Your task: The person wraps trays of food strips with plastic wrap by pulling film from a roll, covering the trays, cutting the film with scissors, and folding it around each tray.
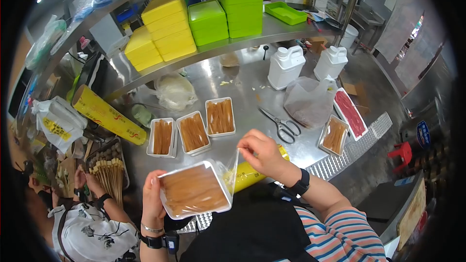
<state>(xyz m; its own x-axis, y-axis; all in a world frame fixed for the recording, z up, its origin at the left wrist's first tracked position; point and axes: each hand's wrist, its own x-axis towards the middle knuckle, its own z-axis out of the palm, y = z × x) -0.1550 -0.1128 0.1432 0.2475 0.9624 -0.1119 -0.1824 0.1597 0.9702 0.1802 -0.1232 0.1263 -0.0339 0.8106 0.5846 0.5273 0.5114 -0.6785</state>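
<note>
My left hand [154, 198] grips the left side of a white tray [196, 189] filled with brown strips, tilted above the table's front edge. Clear film covers the tray and stretches from its right side up to my right hand [260, 154], whose fingers pinch the film. Below my right hand lies a yellow roll [247, 173], partly hidden by the film and the hand. Just beyond the held tray, three white trays of similar strips [161, 137] [193, 132] [220, 117] stand side by side on the metal table.
Black-handled scissors [281, 125], a plastic bag [310, 98], two white jugs [286, 67] and a tray of red meat [350, 114] lie to the right. Yellow boxes [167, 24] and green boxes [240, 12] stack on the shelf. A co-worker [92, 230] is beside skewers [109, 177] at left.
</note>
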